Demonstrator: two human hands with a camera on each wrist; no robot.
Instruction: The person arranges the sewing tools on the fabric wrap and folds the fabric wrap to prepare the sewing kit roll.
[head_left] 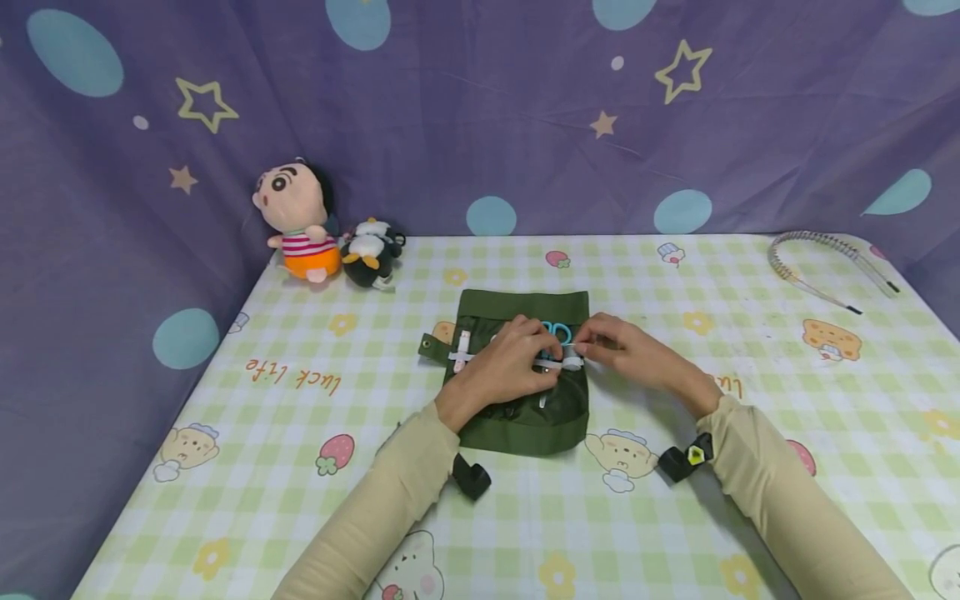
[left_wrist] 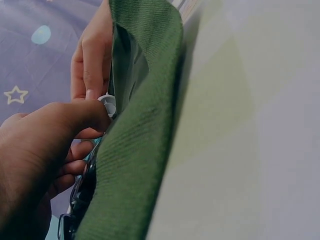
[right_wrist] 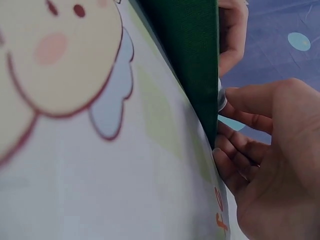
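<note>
A dark green fabric pouch (head_left: 525, 437) lies unfolded on the table, with a white elastic band (head_left: 550, 364) across its middle. Light-blue scissors (head_left: 564, 334) and a pale pink-and-white stick-like item (head_left: 462, 340) sit under the band. My left hand (head_left: 510, 358) lies over the pouch, thumb and forefinger pinching the band beside the scissors. At the pouch's right edge, my right hand (head_left: 630, 354) pinches a small white round item (left_wrist: 108, 103) with thumb and forefinger. In the right wrist view this white item (right_wrist: 222, 97) is partly hidden by the pouch edge. Its kind is unclear.
A plush doll (head_left: 296, 221) in a striped shirt and a small black-and-white plush toy (head_left: 369, 252) stand at the back left. A headband (head_left: 813, 242) lies at the back right. A purple curtain (head_left: 480, 117) hangs behind the checkered tablecloth (head_left: 247, 467). The pouch's snap tab (head_left: 433, 350) sticks out left.
</note>
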